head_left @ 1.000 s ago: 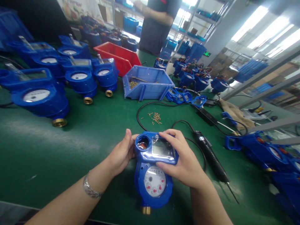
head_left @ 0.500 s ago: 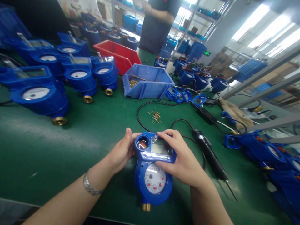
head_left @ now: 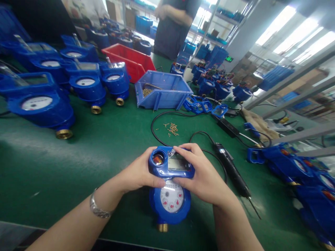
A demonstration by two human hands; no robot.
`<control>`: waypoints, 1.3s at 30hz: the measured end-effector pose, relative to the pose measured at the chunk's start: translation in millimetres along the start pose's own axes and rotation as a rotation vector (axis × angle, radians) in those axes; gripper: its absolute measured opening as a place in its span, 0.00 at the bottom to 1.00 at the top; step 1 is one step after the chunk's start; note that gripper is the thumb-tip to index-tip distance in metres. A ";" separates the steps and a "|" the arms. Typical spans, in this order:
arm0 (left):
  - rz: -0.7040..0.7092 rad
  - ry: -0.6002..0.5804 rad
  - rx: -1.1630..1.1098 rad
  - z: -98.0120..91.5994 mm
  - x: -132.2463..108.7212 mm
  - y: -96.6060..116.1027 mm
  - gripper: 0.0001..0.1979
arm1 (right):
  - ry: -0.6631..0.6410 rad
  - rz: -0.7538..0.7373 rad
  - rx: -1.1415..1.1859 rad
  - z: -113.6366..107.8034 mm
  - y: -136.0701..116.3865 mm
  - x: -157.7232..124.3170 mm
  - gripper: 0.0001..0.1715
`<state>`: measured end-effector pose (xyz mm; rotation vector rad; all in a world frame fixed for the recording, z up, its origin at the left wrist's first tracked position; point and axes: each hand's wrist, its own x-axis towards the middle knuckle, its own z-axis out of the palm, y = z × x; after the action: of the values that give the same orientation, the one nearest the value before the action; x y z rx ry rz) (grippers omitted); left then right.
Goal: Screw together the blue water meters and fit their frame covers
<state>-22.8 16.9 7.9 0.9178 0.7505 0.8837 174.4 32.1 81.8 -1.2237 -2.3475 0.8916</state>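
A blue water meter (head_left: 171,197) with a white dial, red pointers and a brass fitting stands on the green bench in front of me. Its upper part carries a small display window and a round opening with coloured wires inside. My left hand (head_left: 142,170) grips the upper part from the left, its thumb lying just above the dial. From the right, my right hand (head_left: 199,172) grips the same part, fingers over the top edge and thumb below the display. An electric screwdriver (head_left: 231,170) lies to the right of my right hand. Loose brass screws (head_left: 172,129) lie beyond the meter.
Several assembled water meters (head_left: 86,85) stand at the left. A blue bin (head_left: 163,94) with screws and a red bin (head_left: 128,59) sit at the back. Blue frames (head_left: 199,105), cables and more meters (head_left: 282,162) are at the right. Another person (head_left: 170,31) stands across the bench.
My left hand has closed on the meter's upper part, its thumb coming down from a raised position to above the dial. My right hand keeps its grip. The view has shifted slightly.
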 end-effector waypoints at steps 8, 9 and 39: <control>0.003 -0.006 -0.058 2.6 -0.7 2.7 0.43 | 0.020 0.012 0.074 5.9 8.1 -1.3 0.36; 0.020 0.023 -0.062 4.4 -0.8 2.2 0.41 | 0.025 0.015 0.077 7.1 9.1 -2.0 0.36; -0.051 0.217 -0.004 18.8 1.3 4.7 0.33 | 0.366 0.867 1.205 39.5 8.0 20.7 0.15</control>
<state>-7.9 13.1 19.8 0.8036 0.9542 0.9493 145.4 37.9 47.5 -1.5200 -0.5833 1.7281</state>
